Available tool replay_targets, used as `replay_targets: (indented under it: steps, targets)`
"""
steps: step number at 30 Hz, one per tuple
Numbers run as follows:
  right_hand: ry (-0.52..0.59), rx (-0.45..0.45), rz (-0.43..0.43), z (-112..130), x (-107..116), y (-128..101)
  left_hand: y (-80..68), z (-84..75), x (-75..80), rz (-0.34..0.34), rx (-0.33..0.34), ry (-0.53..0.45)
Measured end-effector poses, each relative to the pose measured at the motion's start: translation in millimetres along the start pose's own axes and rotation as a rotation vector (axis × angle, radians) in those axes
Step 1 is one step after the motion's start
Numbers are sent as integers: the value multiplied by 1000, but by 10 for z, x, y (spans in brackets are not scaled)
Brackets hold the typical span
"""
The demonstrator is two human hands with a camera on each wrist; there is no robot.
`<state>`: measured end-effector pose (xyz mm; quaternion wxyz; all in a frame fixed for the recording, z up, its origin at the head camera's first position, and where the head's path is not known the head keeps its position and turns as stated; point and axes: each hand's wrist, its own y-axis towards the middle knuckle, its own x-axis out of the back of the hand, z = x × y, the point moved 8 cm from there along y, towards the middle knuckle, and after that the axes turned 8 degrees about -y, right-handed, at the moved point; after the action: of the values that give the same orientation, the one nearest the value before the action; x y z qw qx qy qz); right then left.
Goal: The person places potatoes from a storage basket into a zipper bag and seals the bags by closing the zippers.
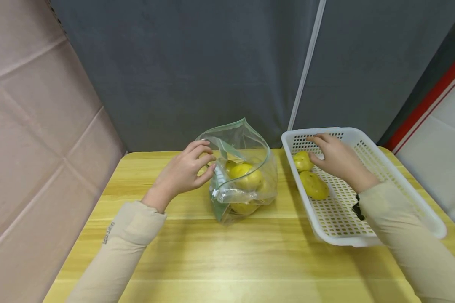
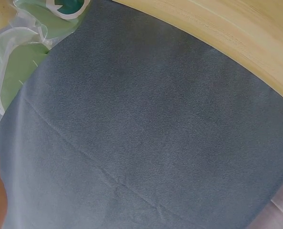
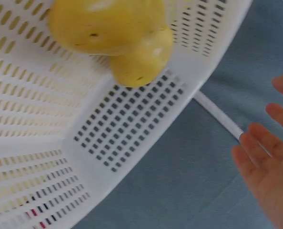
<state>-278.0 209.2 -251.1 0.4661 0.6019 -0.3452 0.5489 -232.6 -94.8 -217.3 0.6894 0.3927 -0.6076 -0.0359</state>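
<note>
A clear zip bag [image 1: 267, 185] with green edging stands upright on the table, its mouth gaping. Several yellow potatoes [image 1: 246, 176] lie inside it. My left hand [image 1: 186, 170] is at the bag's left rim, fingers bent and spread apart, fingertips overlapping the plastic. Only a bit of that hand shows in the left wrist view, beside the clear plastic. My right hand [image 1: 337, 158] hovers over the white basket [image 1: 314, 225] with fingers spread and nothing in them. Two potatoes lie along the basket's left side, one in front [image 1: 314, 185] and one behind [image 1: 302, 161], the latter near my right thumb.
The wooden table [image 1: 227, 261] carries both bag and basket. A grey cloth [image 1: 182, 75] with a pale strip hangs behind it. Pinkish panels [image 1: 41, 139] rise at left, and a white panel with a red band [image 1: 432, 97] stands at right.
</note>
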Motion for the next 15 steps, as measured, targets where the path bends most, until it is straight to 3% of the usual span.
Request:
replay_targets:
  steps: [11,15]
  targets:
    - [2,0,231,-131,-372,-21,-14,31,-17,8,16,1]
    - [23,-2,278,-153,-459,-46,-17,36,-21,15,19,-2]
